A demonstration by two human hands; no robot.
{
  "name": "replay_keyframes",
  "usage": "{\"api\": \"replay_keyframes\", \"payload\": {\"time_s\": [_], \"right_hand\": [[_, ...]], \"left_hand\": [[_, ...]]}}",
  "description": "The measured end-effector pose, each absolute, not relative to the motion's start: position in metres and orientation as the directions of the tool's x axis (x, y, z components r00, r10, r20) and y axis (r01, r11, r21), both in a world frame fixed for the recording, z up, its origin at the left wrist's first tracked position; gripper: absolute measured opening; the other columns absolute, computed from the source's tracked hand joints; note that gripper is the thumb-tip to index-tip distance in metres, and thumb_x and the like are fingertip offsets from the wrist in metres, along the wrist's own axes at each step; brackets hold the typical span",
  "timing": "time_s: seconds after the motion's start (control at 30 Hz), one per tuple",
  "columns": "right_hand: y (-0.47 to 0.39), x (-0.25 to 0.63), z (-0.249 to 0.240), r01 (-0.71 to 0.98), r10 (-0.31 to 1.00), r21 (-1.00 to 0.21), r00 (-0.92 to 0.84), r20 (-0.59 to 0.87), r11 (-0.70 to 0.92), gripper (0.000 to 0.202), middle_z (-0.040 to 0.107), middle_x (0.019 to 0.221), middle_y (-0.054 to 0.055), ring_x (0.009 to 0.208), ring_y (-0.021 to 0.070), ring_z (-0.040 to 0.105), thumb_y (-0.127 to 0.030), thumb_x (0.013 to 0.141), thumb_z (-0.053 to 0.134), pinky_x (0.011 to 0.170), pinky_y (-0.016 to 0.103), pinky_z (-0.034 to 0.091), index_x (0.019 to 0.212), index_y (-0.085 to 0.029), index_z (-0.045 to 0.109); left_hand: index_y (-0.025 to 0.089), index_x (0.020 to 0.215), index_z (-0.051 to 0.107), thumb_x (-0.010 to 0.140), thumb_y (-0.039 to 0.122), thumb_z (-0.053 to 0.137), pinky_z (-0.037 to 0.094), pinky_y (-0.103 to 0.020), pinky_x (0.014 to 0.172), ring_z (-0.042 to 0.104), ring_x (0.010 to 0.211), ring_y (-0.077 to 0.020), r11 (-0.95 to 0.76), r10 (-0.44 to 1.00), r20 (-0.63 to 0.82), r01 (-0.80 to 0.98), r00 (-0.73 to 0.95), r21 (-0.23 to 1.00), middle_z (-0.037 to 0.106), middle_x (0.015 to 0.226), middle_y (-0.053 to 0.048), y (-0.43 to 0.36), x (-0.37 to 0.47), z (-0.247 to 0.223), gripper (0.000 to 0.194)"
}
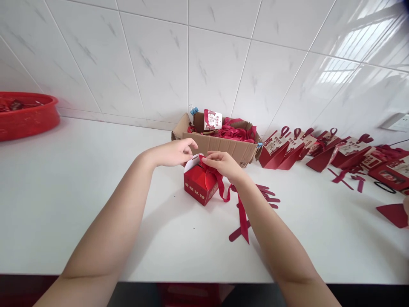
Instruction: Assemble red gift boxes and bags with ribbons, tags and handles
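Observation:
A small red gift box (200, 184) with white lettering stands on the white table in front of me. My right hand (223, 164) pinches a red ribbon (220, 183) at the top of the box, and its long tail trails down to the right. At the box's upper left, my left hand (179, 151) hovers by the raised white flap (191, 163), fingers spread and bent; whether a fingertip touches the flap is hard to tell. Several dark red strips (266, 194) lie on the table, partly hidden behind my right forearm.
Behind the gift box sits a cardboard box (220, 147) filled with red ribbons and a printed card (212, 120). A row of red gift boxes (289, 149) lines the wall at right. A red basin (28, 117) stands far left. Part of another person's hand (406, 205) shows at the right edge.

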State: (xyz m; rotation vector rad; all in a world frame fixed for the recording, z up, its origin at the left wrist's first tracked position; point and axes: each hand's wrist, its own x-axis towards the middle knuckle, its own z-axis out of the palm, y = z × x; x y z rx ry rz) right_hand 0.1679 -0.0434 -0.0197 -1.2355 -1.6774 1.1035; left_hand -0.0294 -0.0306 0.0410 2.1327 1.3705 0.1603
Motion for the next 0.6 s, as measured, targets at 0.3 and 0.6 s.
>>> {"api": "replay_keyframes", "payload": {"time_s": [0.3, 0.6], "right_hand": [[-0.0466, 0.1633, -0.0217, 0.281, 0.947, -0.947, -0.314, 0.064, 0.157, 0.028, 0.065, 0.108, 0.008, 0.082, 0.0167, 0.059, -0.042, 0.076, 0.065, 0.064, 0.026, 0.043, 0.066, -0.016, 0.067], [-0.0478, 0.1611, -0.0231, 0.332, 0.954, -0.927, -0.291, 0.072, 0.172, 0.026, 0.066, 0.084, 0.003, 0.067, 0.0127, 0.055, -0.041, 0.079, 0.059, 0.063, 0.027, 0.043, 0.070, -0.018, 0.064]], "left_hand": [[0.026, 0.133, 0.038, 0.080, 0.040, 0.049, 0.049, -0.033, 0.083, 0.065, 0.100, -0.0239, -0.279, 0.865, -0.194, 0.764, 0.463, 0.582, 0.065, 0.118, -0.008, -0.0249, -0.0308, 0.0348, 0.056], [0.026, 0.130, 0.043, 0.079, 0.041, 0.052, 0.049, -0.033, 0.079, 0.065, 0.094, -0.0236, -0.320, 0.852, -0.185, 0.767, 0.489, 0.556, 0.068, 0.112, -0.007, -0.0332, -0.0250, 0.0419, 0.054]]}}
